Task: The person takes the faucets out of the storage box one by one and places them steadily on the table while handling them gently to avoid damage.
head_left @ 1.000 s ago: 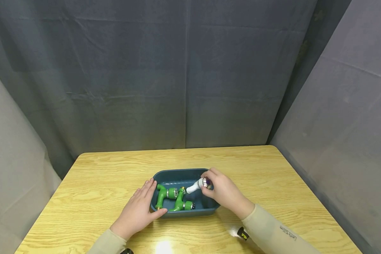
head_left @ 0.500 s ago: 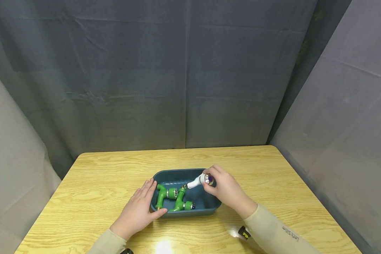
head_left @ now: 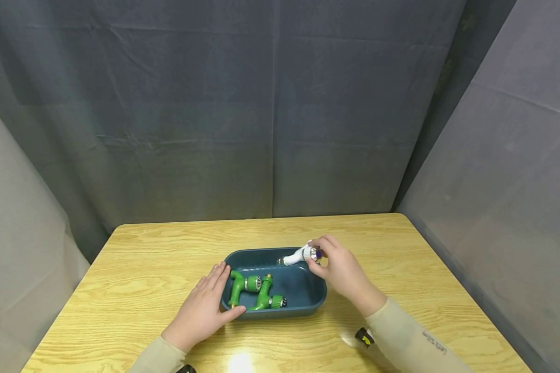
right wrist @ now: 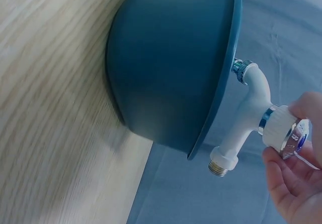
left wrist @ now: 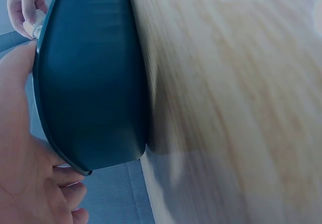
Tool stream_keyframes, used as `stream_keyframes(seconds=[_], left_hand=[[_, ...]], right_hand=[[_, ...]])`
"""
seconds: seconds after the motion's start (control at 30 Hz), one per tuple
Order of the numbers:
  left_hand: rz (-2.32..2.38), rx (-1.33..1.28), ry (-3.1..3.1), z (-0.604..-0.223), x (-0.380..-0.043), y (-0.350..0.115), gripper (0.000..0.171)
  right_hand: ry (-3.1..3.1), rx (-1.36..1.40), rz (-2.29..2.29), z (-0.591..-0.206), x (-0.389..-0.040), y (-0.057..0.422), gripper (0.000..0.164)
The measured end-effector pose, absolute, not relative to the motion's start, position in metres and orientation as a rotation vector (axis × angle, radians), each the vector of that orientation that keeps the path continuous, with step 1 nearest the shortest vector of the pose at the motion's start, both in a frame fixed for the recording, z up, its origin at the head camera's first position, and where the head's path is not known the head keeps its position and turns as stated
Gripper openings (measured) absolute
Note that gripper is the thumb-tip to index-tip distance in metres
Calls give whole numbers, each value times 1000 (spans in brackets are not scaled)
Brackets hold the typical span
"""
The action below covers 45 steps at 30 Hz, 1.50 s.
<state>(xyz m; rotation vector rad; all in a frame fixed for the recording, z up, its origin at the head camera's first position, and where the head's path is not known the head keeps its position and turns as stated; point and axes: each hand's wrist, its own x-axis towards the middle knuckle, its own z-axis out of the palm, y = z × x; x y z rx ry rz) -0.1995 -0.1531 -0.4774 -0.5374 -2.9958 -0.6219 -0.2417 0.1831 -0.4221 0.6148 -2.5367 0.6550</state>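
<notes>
Your right grip (head_left: 341, 273) pinches the white tap (head_left: 296, 257), now shifted to the tub's (head_left: 303, 290) far-right rim, seemingly clear of the green taps (head_left: 239, 285); your left grip (head_left: 205, 304) lies spread on the tub's left.

Green taps (head_left: 245, 284) are hidden by tray wall (right wrist: 166, 63) in both wrist views; sleeve print (head_left: 434, 342) can't be read, too small.
</notes>
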Motion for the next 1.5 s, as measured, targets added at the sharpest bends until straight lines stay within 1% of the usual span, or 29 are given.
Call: stream_keyframes(seconds=[0.3,0.5,0.73,1.2,1.5], left_hand=[[-624,-531,-3005,-477,-199,-153,103],[-624,-544,-3003,-476,-200,-154,103],[-606,-546,-3005,-479,-202,-156,104],[-613,-549,-2998,-477,-201,-155,104],[-608,-548,-3001,-476,-200,-154,105]], right_hand=[[-2458,626,682,-423,-251,198,32],[-2446,587,665,-426,-257,209,33],[-2432,535,676,-430,-263,221,31],[-2493,417,734,-443,-279,238,30],[-2531,402,707,-456,-289,247,29]])
